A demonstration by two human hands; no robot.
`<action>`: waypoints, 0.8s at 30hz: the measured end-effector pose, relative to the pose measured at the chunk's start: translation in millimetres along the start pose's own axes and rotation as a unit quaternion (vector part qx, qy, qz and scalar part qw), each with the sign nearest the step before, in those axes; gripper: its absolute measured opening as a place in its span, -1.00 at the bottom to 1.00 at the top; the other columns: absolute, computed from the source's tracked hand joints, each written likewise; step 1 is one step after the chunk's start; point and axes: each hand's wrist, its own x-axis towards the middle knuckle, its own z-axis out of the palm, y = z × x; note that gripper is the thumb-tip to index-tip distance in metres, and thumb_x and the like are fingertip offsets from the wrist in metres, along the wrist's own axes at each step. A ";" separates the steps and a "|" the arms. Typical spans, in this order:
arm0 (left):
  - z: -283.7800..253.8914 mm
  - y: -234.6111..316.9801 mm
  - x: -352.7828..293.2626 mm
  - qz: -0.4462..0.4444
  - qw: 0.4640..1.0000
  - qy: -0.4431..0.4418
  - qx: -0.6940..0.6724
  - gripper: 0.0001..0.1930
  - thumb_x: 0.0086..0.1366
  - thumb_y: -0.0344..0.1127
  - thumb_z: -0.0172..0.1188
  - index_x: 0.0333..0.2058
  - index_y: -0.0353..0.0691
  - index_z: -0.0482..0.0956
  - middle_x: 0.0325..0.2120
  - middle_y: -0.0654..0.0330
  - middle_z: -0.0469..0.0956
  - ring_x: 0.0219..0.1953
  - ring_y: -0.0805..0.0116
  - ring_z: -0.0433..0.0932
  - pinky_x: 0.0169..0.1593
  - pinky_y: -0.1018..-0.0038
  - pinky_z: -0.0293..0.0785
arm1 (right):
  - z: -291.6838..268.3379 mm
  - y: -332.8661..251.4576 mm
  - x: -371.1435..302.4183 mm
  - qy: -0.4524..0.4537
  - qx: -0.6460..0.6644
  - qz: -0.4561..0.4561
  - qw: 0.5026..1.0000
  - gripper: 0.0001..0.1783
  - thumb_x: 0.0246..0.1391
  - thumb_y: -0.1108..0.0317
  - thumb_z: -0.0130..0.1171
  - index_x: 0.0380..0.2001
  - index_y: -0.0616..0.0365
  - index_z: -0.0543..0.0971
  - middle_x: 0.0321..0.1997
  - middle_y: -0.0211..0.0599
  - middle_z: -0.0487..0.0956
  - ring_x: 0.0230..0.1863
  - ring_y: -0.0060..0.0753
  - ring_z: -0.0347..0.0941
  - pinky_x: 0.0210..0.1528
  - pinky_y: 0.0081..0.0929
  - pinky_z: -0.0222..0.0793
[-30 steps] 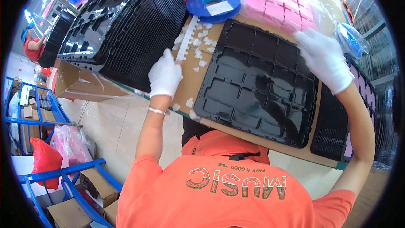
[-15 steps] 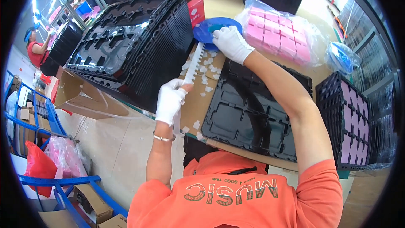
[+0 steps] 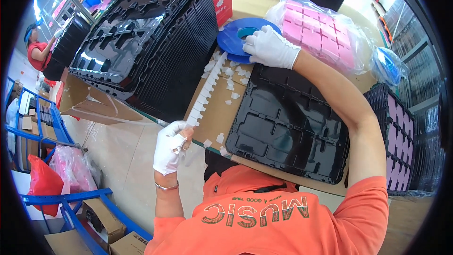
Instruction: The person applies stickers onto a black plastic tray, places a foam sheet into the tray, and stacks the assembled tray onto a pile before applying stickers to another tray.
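My left hand [image 3: 169, 148], in a white glove with bare fingertips showing, pinches the near end of a white strip with notches along one side [image 3: 206, 89]. That strip stretches taut across the table from a blue reel [image 3: 229, 40]. On the reel's right side rests my gloved right hand [image 3: 273, 48], its fingers curled over it by the hub. Small white torn pieces [image 3: 230, 84] lie scattered beside the strip. In front of me, right of the strip, is a glossy black plastic tray [image 3: 283, 127] with shallow compartments.
A tall stack of black trays [image 3: 146, 47] stands at the left, with a red box [image 3: 222, 4] behind it. Pink sheets in clear plastic [image 3: 318, 30] lie at the far right. Black trays with pink inserts [image 3: 396, 137] stand at the right. Another person [image 3: 40, 49] works far left.
My left hand has moved toward me and to the left, so a longer length of strip shows. My right hand has shifted slightly right on the reel.
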 end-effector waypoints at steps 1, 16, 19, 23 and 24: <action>0.5 -3.2 -4.7 -0.005 1.000 0.012 0.004 -0.77 0.22 -0.30 0.32 -0.26 -0.37 0.63 -0.61 0.35 0.47 -0.63 0.63 0.32 -0.55 0.67 0.14 | 6.9 1.8 -2.6 -0.015 -0.038 -0.015 0.999 -0.83 0.03 0.22 0.16 -0.30 -0.02 0.56 -0.27 -0.40 0.53 -0.21 -0.33 0.51 -0.18 -0.29 0.32; 46.8 -22.9 3.7 -0.061 0.996 -0.053 -0.038 -0.77 0.33 -0.30 0.22 -0.16 -0.36 0.57 -0.50 0.27 0.53 -0.54 0.57 0.43 -0.46 0.64 0.30 | -1.8 5.6 -2.4 0.137 0.149 0.295 0.934 -0.73 0.15 0.27 0.03 -0.19 0.18 0.56 -0.34 -0.09 0.61 -0.27 -0.17 0.61 -0.18 -0.24 0.51; 42.9 -27.5 5.6 -0.057 0.988 -0.073 -0.123 -0.76 0.28 -0.34 0.26 -0.14 -0.35 0.58 -0.49 0.28 0.53 -0.54 0.61 0.46 -0.52 0.69 0.29 | -57.9 -92.0 -10.3 -0.148 0.646 0.369 0.651 -0.57 0.17 0.03 0.13 -0.19 0.22 0.59 -0.37 -0.33 0.60 -0.54 -0.61 0.50 -0.61 -0.65 0.32; 52.8 -14.2 4.1 -0.063 0.989 -0.075 -0.110 -0.74 0.27 -0.32 0.29 -0.16 -0.38 0.58 -0.46 0.20 0.58 -0.54 0.55 0.50 -0.52 0.64 0.37 | -72.1 -149.6 -19.7 -0.196 0.758 0.432 0.447 -0.69 0.19 0.17 0.16 -0.25 0.25 0.58 -0.41 -0.38 0.53 -0.58 -0.69 0.40 -0.67 -0.71 0.11; 54.5 -12.6 4.2 -0.057 0.990 -0.077 -0.102 -0.75 0.27 -0.32 0.29 -0.18 -0.41 0.58 -0.47 0.18 0.58 -0.55 0.51 0.49 -0.50 0.60 0.40 | -69.8 -155.6 -19.7 -0.181 0.779 0.432 0.417 -0.73 0.20 0.23 0.14 -0.32 0.27 0.58 -0.44 -0.38 0.49 -0.58 -0.67 0.38 -0.67 -0.69 0.06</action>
